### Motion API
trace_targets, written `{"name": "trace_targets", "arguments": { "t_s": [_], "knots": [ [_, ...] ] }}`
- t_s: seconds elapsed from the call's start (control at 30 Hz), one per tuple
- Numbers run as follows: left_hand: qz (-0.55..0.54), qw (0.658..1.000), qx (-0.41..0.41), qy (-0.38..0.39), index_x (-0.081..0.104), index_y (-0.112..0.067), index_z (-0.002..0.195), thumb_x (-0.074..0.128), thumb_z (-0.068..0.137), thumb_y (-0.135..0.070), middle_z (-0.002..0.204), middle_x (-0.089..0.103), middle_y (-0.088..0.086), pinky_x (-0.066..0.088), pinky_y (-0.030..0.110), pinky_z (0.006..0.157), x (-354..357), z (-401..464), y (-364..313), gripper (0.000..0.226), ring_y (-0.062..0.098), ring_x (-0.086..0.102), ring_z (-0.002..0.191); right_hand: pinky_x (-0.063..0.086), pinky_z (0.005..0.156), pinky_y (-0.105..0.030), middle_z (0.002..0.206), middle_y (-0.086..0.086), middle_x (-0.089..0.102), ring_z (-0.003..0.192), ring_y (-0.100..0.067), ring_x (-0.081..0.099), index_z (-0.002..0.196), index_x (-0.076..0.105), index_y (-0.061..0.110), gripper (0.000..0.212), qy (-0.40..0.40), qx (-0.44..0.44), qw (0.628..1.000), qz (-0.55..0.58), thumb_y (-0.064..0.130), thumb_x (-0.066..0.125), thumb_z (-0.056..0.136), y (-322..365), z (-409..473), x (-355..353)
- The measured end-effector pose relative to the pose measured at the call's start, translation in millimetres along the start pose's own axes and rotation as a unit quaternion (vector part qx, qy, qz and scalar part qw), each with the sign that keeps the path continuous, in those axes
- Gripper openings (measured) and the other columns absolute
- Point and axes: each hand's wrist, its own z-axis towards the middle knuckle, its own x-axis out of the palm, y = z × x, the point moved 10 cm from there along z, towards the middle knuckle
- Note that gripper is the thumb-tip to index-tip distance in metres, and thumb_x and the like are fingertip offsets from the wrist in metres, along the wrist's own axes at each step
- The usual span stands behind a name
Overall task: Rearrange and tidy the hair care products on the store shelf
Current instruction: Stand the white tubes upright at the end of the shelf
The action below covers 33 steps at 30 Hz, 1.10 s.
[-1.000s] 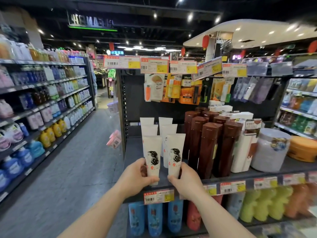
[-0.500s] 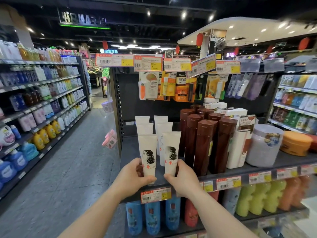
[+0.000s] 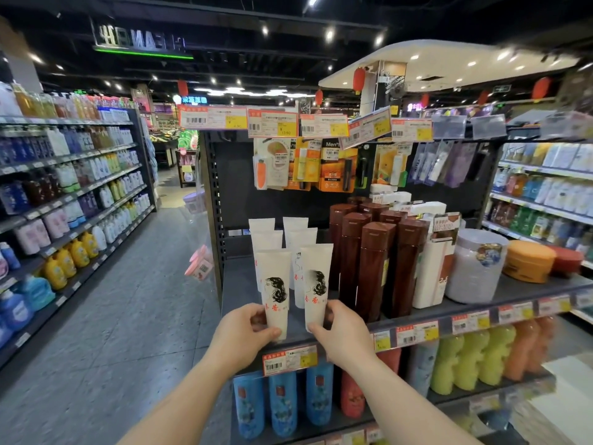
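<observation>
Two rows of white hair-cream tubes stand cap-down on the dark shelf [image 3: 449, 311]. Each front tube carries a black drawing of a woman's head and red characters. My left hand [image 3: 247, 332] grips the base of the front left tube [image 3: 275, 284]. My right hand [image 3: 343, 332] grips the base of the front right tube [image 3: 316, 281]. Both tubes stand upright at the shelf's front edge. More white tubes [image 3: 300, 239] line up behind them. Tall brown bottles [image 3: 373, 261] stand in rows just right of the tubes.
White boxed bottles [image 3: 430, 268], a clear tub [image 3: 478, 264] and an orange jar [image 3: 528, 260] sit further right. Blue, red and green bottles [image 3: 282, 403] fill the lower shelf. Hanging packets [image 3: 333, 165] and price tags [image 3: 272, 123] are above. An aisle with stocked shelves [image 3: 64, 203] runs left.
Both hands have stayed on the two front tubes. The tubes have shifted slightly forward and apart. The view has drifted a little to the right.
</observation>
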Motion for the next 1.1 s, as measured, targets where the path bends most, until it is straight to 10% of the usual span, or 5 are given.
{"name": "trace_targets", "arguments": {
  "t_s": [0.5, 0.77, 1.1],
  "knots": [
    [0.027, 0.999, 0.002, -0.018, 0.062, -0.033, 0.111, 0.081, 0.074, -0.033, 0.088, 0.068, -0.019, 0.044, 0.009, 0.061, -1.5, -4.8, -5.2, 0.042, -0.012, 0.062, 0.079, 0.048, 0.091, -0.036, 0.112, 0.008, 0.067, 0.108, -0.018, 0.057, 0.117, 0.06, 0.026, 0.035, -0.008, 0.009, 1.0, 0.006, 0.042, 0.059, 0.086, 1.0, -8.1, 0.7],
    [0.061, 0.996, -0.024, -0.066, 0.052, -0.02, 0.135, 0.079, 0.074, -0.042, 0.129, 0.061, -0.004, 0.048, 0.034, 0.098, -16.1, -16.1, -8.0, 0.071, 0.011, 0.057, 0.115, 0.047, 0.095, -0.031, 0.121, 0.012, 0.065, 0.112, -0.011, 0.057, 0.127, 0.056, 0.028, 0.042, -0.011, -0.02, 0.999, 0.048, 0.038, 0.062, 0.087, 2.7, -17.8, -7.5],
    [0.164, 0.974, -0.029, -0.155, 0.055, -0.018, 0.133, 0.065, 0.083, -0.053, 0.134, 0.057, 0.001, 0.042, 0.042, 0.103, -1.4, -73.0, -66.7, 0.062, 0.021, 0.049, 0.125, 0.037, 0.1, -0.024, 0.14, 0.004, 0.053, 0.127, -0.014, 0.049, 0.141, 0.045, 0.023, 0.057, 0.034, -0.058, 0.997, 0.047, 0.041, 0.06, 0.09, -21.5, -30.2, -33.9]
  ]
}}
